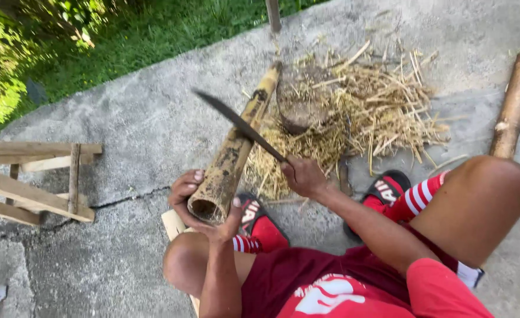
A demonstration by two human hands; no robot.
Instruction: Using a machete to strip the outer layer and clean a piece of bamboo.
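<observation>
Bamboo, mottled brown and yellow, fills the left hand (204, 203): the fingers wrap around the open near end of a thick bamboo pole (233, 152), thumb on one side of the hollow mouth and fingertips on the other. The right hand (304, 175) is clenched around the handle of a long dark knife (239, 125), whose blade slants up and to the left and crosses over the pole about midway along its length. Whether the edge touches the bamboo or hangs just above it, I cannot tell from here.

The pole's long axis runs away from the person, from the left hand near the knees up and slightly rightward to its far tip, which rests against a low wooden stump (301, 100). So the left hand sits at the pole's near end, while the right hand stands just beside it to the right, the blade reaching across.

Around the stump lies a heap of dry pale shavings (371, 112) on the concrete floor (142, 123). Red slippers (260, 221) and striped socks show below the hands. A second, plainer log (514, 103) lies well apart at the right, a wooden frame (33, 179) stands at the left, and grass (124, 35) borders the far edge.
</observation>
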